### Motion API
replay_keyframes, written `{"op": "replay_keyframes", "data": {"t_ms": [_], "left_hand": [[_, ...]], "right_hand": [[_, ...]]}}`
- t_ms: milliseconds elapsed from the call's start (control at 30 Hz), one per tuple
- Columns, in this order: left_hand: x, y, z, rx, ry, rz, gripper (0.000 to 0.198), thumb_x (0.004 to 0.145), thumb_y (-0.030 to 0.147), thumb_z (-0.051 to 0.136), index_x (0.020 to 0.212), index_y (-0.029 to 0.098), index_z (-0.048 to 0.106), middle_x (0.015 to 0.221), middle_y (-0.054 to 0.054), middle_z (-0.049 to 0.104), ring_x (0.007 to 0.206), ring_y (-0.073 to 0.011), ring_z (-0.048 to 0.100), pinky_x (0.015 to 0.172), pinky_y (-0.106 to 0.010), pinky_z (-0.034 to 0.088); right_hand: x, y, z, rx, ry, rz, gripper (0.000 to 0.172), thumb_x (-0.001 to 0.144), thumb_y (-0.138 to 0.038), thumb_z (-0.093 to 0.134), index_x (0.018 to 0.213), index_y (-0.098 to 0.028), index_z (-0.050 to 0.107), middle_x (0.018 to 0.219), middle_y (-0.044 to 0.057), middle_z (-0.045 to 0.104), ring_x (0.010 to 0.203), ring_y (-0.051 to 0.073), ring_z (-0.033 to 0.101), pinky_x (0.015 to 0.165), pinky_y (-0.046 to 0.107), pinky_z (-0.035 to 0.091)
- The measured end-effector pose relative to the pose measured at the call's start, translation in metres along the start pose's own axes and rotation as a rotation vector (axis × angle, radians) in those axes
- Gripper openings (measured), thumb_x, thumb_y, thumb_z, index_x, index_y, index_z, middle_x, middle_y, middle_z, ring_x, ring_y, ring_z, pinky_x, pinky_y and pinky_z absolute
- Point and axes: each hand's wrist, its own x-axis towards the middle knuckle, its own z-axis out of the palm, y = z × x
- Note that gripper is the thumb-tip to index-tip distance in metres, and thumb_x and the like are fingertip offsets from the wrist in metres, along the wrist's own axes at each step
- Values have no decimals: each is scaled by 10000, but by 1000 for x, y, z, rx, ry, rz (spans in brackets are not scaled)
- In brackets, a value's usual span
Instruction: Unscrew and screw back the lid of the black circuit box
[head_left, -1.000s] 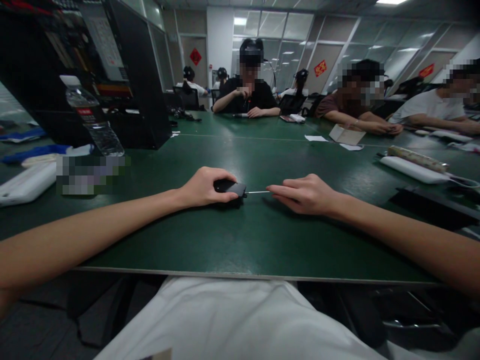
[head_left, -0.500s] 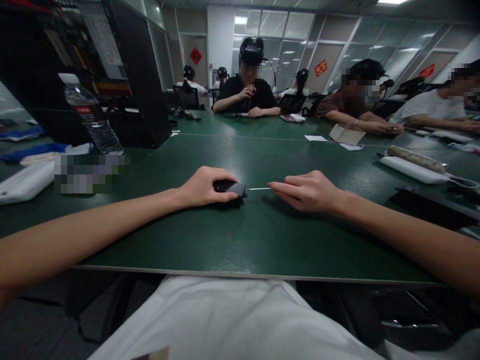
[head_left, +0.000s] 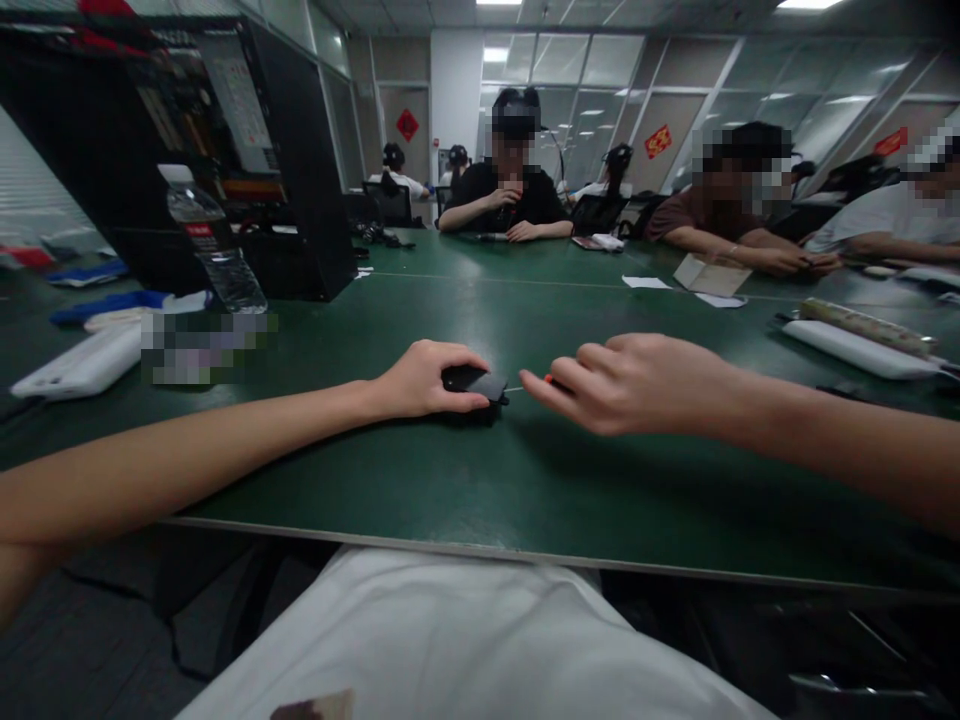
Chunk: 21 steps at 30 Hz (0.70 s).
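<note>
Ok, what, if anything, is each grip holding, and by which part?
Left grip: a dark object, between thumb and fingers, by its near and far sides. Right grip: a thin-shafted tool, by its reddish handle end, mostly hidden.

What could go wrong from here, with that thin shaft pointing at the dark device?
The thin metal shaft extending from the right grip points at the dark device's end; it might slip and scratch it. The left grip's thumb lies near that end and could get jabbed. The device is held from its opposite end, so sideways pressure might twist it.
</note>
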Motion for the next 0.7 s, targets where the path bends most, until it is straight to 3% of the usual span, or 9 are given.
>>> {"op": "replay_keyframes", "data": {"t_ms": [100,200,433,700], "left_hand": [[2,3,3,-29,-10,42,425,811,468,768,1065,129,742,995,-87,771,867,-207,710,782,-269,490],[3,5,4,-47,-16,31,433,810,485,772,1072,141,744,992,-82,774,867,-207,710,793,-271,495],[2,6,3,-61,-13,21,454,825,496,760,1098,133,749,1025,-97,778,898,-219,720,827,-283,506],[1,6,2,-81,-25,0,451,818,492,765,1092,134,749,1024,-95,779,893,-219,721,805,-284,510]], "right_hand": [[11,-8,0,-8,40,-19,261,954,-77,453,1046,-130,691,638,26,565,498,117,449,514,305,137],[2,-4,6,38,10,-8,297,952,-63,433,1124,-134,664,668,29,582,527,126,482,520,296,166],[-31,23,36,265,-215,16,312,1053,-252,353,1256,-198,584,794,41,634,608,134,532,545,302,226],[-6,41,73,389,-228,5,359,1063,-397,353,1119,-168,623,827,69,676,663,156,564,568,290,228]]}}
